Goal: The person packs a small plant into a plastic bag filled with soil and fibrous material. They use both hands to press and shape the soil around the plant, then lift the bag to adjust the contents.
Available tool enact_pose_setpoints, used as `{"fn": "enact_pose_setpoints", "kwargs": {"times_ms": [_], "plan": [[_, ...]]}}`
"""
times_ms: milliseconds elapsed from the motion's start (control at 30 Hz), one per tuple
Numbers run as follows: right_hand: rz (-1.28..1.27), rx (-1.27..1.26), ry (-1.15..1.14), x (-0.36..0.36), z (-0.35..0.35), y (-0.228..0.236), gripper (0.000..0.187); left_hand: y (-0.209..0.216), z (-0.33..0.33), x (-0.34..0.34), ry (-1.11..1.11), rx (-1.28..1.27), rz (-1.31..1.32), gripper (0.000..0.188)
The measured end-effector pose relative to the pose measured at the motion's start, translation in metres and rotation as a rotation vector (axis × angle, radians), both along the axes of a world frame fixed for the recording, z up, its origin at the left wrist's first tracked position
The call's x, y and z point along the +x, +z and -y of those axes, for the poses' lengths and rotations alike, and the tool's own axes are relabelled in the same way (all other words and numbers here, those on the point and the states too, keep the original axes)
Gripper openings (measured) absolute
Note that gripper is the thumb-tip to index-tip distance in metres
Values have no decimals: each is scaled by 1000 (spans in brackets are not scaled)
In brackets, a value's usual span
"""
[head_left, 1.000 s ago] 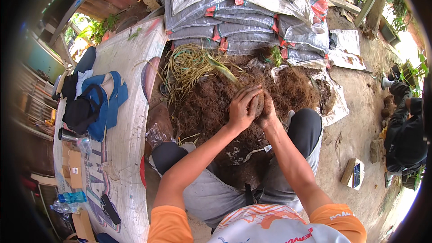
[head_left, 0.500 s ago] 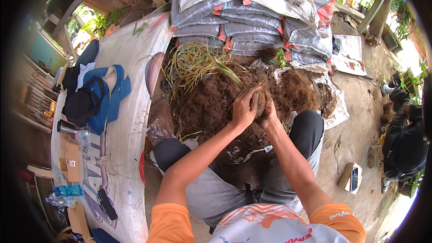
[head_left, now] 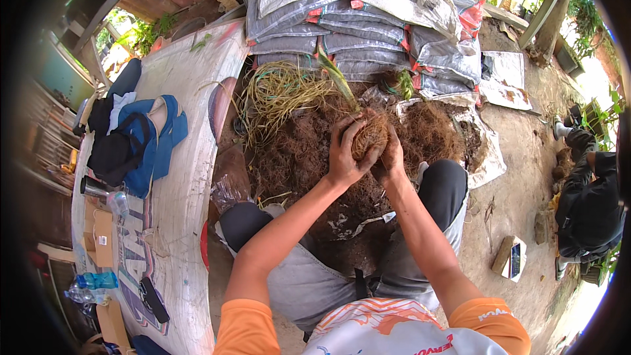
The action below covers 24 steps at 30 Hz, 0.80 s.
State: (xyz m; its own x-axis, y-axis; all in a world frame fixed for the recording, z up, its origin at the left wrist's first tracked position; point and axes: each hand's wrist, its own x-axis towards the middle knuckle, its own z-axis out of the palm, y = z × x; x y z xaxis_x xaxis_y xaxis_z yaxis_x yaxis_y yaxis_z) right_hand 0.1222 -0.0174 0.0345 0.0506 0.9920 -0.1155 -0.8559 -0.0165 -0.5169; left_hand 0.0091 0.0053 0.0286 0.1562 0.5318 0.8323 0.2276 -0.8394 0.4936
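Note:
Between my palms sits a round ball of brown coconut fibre with a green leafy shoot rising from it toward the far side. My left hand curls round the ball's left side, fingers spread over it. Against its right side presses my right hand, partly hidden behind the ball. Both hands are smeared with dark soil. Beneath them lies a heap of loose brown fibre. A tangle of pale straw-like strings rests at the heap's far left.
Stacked grey sacks stand beyond the heap. At left, a white board table carries a blue bag, a cardboard box and bottles. A phone on a block lies at right, near a person in dark clothes.
The fibre ball has turned in my hands, so its shoot now stands more upright and its round side shows. My left fingers have spread wider over it.

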Motion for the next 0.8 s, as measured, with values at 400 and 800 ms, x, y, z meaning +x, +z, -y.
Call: {"fn": "enact_pose_setpoints", "kwargs": {"times_ms": [400,800], "plan": [[314,-160,48,24,7,20,44,12,9,2,133,80,-438,66],[471,19,-278,-9,5,-8,47,9,13,18,-226,-864,504,44]]}}
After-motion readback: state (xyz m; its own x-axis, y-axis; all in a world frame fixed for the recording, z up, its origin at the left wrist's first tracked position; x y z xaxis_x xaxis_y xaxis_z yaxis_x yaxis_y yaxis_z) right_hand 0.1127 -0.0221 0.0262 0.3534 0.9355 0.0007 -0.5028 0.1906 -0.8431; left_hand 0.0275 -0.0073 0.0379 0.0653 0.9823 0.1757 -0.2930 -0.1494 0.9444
